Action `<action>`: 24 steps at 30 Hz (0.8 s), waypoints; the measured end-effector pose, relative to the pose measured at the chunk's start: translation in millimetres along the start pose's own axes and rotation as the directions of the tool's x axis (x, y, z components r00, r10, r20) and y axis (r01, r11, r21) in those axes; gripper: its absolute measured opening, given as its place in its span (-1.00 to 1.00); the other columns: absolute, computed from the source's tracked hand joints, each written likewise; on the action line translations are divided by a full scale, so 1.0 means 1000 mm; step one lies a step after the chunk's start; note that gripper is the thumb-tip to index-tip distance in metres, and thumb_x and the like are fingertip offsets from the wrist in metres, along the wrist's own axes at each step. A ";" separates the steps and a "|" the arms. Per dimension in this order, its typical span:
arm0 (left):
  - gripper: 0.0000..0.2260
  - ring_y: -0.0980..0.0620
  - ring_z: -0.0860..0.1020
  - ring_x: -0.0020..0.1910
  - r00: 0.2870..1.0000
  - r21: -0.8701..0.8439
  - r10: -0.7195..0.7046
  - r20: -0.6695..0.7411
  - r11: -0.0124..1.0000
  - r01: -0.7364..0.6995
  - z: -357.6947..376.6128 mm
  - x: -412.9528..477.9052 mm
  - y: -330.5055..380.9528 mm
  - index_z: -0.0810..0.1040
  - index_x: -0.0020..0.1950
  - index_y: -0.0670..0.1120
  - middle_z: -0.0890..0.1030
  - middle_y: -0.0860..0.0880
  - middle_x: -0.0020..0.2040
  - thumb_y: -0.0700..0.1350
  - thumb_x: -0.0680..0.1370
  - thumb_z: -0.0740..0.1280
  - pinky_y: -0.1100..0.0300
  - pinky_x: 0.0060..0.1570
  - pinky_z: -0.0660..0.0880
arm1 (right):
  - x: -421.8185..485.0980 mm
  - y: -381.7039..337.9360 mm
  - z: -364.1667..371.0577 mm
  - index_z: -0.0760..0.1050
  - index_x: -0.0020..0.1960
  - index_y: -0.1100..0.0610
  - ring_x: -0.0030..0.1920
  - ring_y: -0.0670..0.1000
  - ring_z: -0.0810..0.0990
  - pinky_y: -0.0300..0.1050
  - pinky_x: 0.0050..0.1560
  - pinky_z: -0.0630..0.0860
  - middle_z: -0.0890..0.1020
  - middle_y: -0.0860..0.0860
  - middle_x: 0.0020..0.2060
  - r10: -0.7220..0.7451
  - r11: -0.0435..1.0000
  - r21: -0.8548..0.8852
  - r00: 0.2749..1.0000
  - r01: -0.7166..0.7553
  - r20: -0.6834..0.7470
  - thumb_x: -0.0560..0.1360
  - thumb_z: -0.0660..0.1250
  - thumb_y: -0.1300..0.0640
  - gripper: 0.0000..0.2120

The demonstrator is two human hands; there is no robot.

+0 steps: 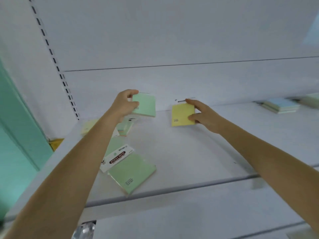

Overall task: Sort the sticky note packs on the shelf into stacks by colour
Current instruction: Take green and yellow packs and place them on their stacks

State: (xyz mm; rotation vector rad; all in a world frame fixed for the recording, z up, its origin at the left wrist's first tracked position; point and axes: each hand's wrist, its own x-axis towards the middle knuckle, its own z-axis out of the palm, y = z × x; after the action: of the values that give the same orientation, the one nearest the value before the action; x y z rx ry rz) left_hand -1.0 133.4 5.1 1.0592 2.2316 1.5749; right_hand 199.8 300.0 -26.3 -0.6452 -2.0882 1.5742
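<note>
A white shelf (198, 152) runs across the view under a white back panel (172, 31), with a slotted upright (51, 52) at 10 o'clock and a teal wall (15, 118) at 9 o'clock. Near the middle, the left hand (124, 105) grips a mint-green pack (145, 104) by its left edge, thumb and fingers curled round it, tilted and off the shelf. At its 3 o'clock, a little apart, the right hand (202, 114) pinches a yellow pack (182, 114) by its right edge; whether this pack touches the shelf cannot be told. At 6 o'clock of the held green pack lies a small pile of packs (125, 129), partly hidden by the left forearm. Farther toward 6 o'clock a light-green pack (133, 175) with a "STICKY NOTE" header card (117, 156) lies flat near the shelf's front edge. A pale yellow pack (88, 126) lies at 8 o'clock. Far off at 3 o'clock rests a blue-topped pile (280, 105).
</note>
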 end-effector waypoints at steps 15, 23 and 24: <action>-0.58 -0.05 0.51 -0.06 0.966 -0.157 0.131 0.222 0.983 -0.098 0.238 -0.041 0.120 0.41 0.33 -0.13 0.41 -0.15 0.35 -0.33 0.48 0.29 0.20 -0.20 0.49 | -0.133 0.053 -0.231 0.22 0.43 0.08 0.15 0.03 0.41 -0.14 -0.05 0.50 0.32 -0.06 0.25 0.022 1.000 0.003 0.953 -0.022 -0.303 0.47 0.21 0.44 -0.41; -0.61 -0.18 0.48 0.26 0.964 -0.256 0.154 0.217 0.962 -0.096 0.383 -0.075 0.172 0.46 0.28 -0.07 0.38 -0.15 0.36 -0.29 0.47 0.31 0.03 0.13 0.52 | -0.190 0.092 -0.361 0.24 0.43 0.02 0.11 0.02 0.47 -0.26 -0.13 0.47 0.37 -0.08 0.29 0.034 0.999 0.028 0.934 -0.025 -0.357 0.46 0.24 0.42 -0.39; -0.62 -0.18 0.48 0.27 0.965 -0.256 0.156 0.209 0.961 -0.100 0.396 -0.078 0.178 0.46 0.28 -0.08 0.37 -0.14 0.37 -0.29 0.47 0.31 0.03 0.13 0.51 | -0.193 0.096 -0.373 0.24 0.43 0.01 0.11 0.01 0.47 -0.27 -0.13 0.47 0.37 -0.09 0.29 0.041 0.999 0.029 0.932 -0.033 -0.360 0.47 0.24 0.41 -0.39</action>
State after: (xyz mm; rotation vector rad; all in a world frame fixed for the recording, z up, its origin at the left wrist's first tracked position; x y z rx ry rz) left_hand 347.2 403.3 -15.6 1.2615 1.8005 1.6338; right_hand 586.4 488.6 -38.5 -0.8965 -1.7919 1.3728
